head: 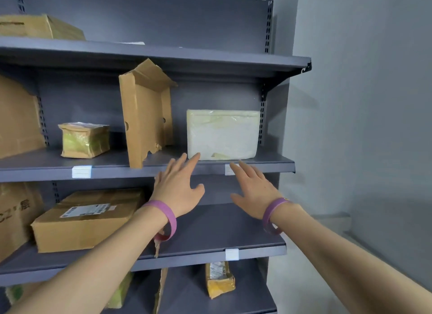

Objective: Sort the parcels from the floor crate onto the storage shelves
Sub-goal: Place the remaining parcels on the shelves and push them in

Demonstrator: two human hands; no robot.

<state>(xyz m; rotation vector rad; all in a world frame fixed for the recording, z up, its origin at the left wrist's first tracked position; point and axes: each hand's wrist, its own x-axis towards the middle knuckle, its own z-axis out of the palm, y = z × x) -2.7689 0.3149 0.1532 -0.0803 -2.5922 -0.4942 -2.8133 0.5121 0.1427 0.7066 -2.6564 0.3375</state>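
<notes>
Head view: both hands are raised, spread flat and holding nothing, in front of the grey storage shelves (210, 21). The left hand (177, 187) has straight, fanned fingers, and its forefinger tip reaches the lower left corner of the white parcel (223, 136); whether it touches cannot be told. The right hand (254, 189) is equally open, its fingertips just below the parcel's front edge, over a small white label (228, 170) on the shelf lip. Each wrist wears a purple wristband (167, 216). The white parcel stands upright at the right end of the middle shelf (275, 160), close to the rear panel. To its left on that shelf stands a tall torn cardboard box (145, 117), and further left a small taped parcel (84, 140). One shelf down, at the left, lies a brown box (86, 217) with a printed label on top. A yellow parcel (219, 278) leans on the lowest shelf in view, and another cardboard box (42, 27) sits on the top shelf.
</notes>
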